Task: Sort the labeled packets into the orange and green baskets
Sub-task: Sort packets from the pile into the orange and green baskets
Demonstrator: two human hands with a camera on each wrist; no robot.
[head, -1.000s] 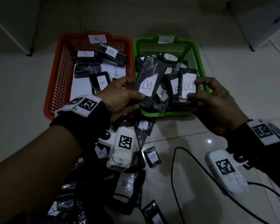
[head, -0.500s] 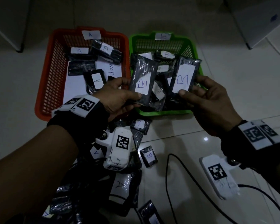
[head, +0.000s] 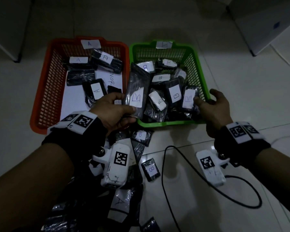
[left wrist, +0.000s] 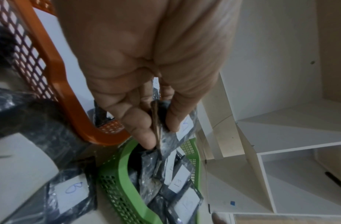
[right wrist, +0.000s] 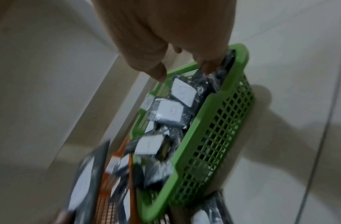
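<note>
My left hand [head: 129, 109] pinches the lower end of a black packet labelled B [head: 136, 91], which stands tilted over the left edge of the green basket [head: 166, 123]. The left wrist view shows the thumb and fingers [left wrist: 144, 136] clamped on the packet's edge [left wrist: 156, 121]. My right hand [head: 206, 99] hovers at the green basket's right rim with relaxed fingers and holds nothing. Just left of its thumb, another B packet [head: 189, 97] lies inside the basket. The orange basket [head: 40, 91] holds several A packets.
Loose packets lie on the floor in front of the baskets, among them a B packet [head: 150, 169] and an A packet [head: 119, 201]. A black cable [head: 164, 173] loops across the tiles on the right. White furniture [head: 266, 22] stands at the back right.
My right hand lowered its B packet into the green basket and let it go. My left hand still grips its B packet, which now hangs lower over the green basket's left edge.
</note>
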